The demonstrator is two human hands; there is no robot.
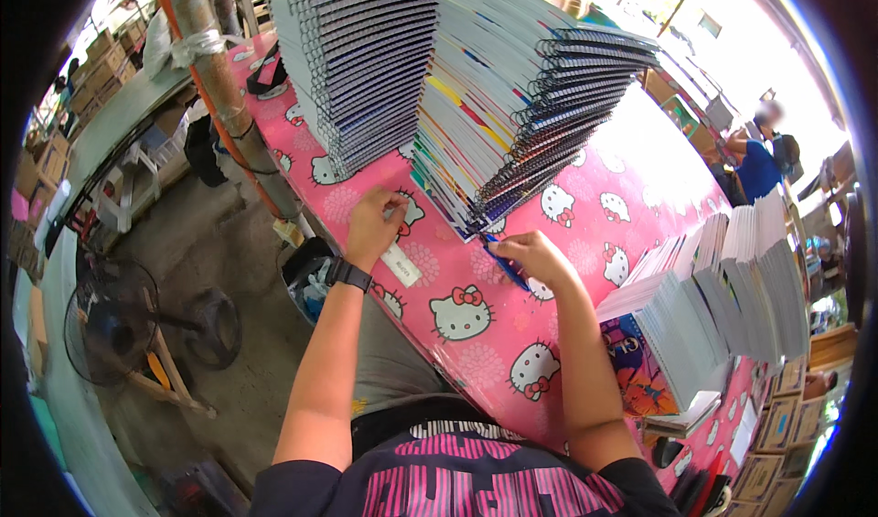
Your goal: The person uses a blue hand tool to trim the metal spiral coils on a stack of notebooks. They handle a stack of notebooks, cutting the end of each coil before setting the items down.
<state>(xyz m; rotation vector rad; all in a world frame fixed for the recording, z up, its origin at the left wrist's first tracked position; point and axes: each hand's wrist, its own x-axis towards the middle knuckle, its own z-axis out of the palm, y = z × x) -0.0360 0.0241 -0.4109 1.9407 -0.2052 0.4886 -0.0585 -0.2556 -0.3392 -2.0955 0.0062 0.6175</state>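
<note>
Two hands work at the near edge of a table [476, 352] covered in a pink cartoon-cat cloth. The right hand [540, 256] pinches a blue pen [505, 265] between thumb and fingers; the pen lies low over the cloth, its long axis running from far-left to near-right, and which end is the tip cannot be told. The pen sits just near of the foot of a tall leaning stack [512, 123] of spiral notebooks, close to the lowest covers. The left hand [373, 229] is curled, fingers bent down on the cloth at the base of a second stack [361, 59] to the left; whether it grips anything cannot be told. A white oblong tag [400, 264] lies on the cloth just beside that hand's heel, its long axis also far-left to near-right. A black watch [348, 274] is on the left wrist. To the right, lower piles [722, 306] of notebooks stand on the table. A floor fan [114, 320] stands on the floor at left. Another person [759, 165] in blue is at far right.
</note>
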